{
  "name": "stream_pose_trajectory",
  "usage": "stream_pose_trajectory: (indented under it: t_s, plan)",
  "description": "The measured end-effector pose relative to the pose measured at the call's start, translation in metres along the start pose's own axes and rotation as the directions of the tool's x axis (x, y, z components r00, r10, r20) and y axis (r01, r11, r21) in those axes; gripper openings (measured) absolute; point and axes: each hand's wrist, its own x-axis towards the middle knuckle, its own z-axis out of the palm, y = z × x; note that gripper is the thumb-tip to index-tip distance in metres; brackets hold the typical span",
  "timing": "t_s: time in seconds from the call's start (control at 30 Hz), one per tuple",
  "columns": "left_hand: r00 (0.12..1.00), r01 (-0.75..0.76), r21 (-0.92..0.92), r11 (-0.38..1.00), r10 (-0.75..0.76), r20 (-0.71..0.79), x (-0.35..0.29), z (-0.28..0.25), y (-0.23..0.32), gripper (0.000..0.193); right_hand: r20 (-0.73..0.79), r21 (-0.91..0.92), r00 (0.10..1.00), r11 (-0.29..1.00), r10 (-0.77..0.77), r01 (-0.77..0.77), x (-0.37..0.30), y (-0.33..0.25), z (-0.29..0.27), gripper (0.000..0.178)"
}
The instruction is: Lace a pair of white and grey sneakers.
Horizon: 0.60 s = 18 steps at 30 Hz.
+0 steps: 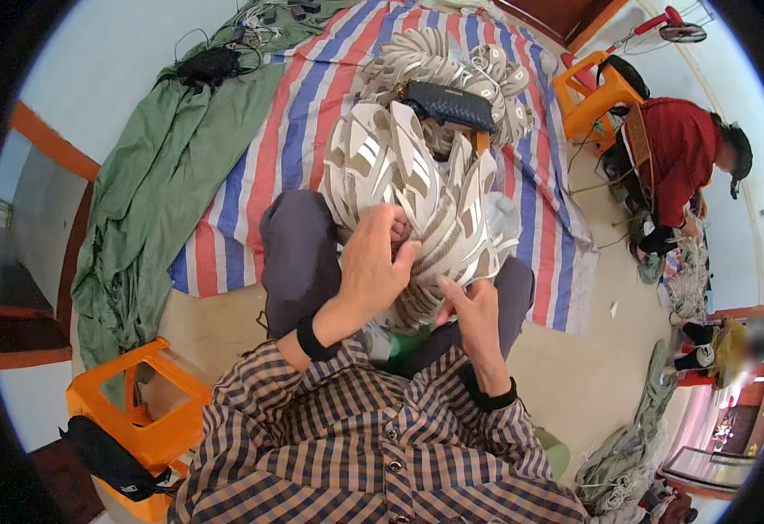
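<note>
A thick bundle of beige and white shoe uppers stands between my knees, the pieces nested one against another. Over the near left side of the bundle is my left hand, its fingers curled in and its thumb stretched toward the uppers. What those fingers hold, if anything, is hidden. At the near right edge, my right hand has thumb and forefinger closed on the white rim of a shoe upper. A dark woven zip pouch lies on the far part of the bundle.
More shoe uppers lie beyond on a striped tarp. A green cloth spreads at left. An orange stool with a black bag stands near left; another orange stool is far right. A person in red bends at right.
</note>
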Motion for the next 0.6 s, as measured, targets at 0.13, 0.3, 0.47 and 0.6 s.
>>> stream_pose_trajectory:
  t_s: [0.13, 0.3, 0.47, 0.6]
  plan:
    - [0.995, 0.087, -0.095, 0.992, -0.082, 0.056, -0.003, -0.008, -0.010, 0.025, 0.000, -0.038, 0.996, 0.995, -0.088, 0.088, -0.008, 0.014, -0.007, 0.033]
    - [0.993, 0.111, -0.123, 0.986, -0.104, 0.061, 0.001, -0.023, -0.021, 0.022, 0.020, 0.109, 0.992, 0.986, -0.128, 0.126, 0.003, 0.017, 0.001, 0.030]
    - [0.992, 0.113, -0.183, 0.977, -0.102, 0.068, 0.001, -0.025, -0.044, 0.023, 0.117, -0.066, 0.992, 0.997, -0.036, 0.044, 0.042, 0.026, -0.003, 0.030]
    - [0.950, 0.268, -0.105, 0.958, -0.244, 0.193, -0.001, -0.030, -0.043, 0.022, 0.177, -0.162, 0.984, 0.987, 0.030, -0.001, 0.053, 0.039, -0.022, 0.022]
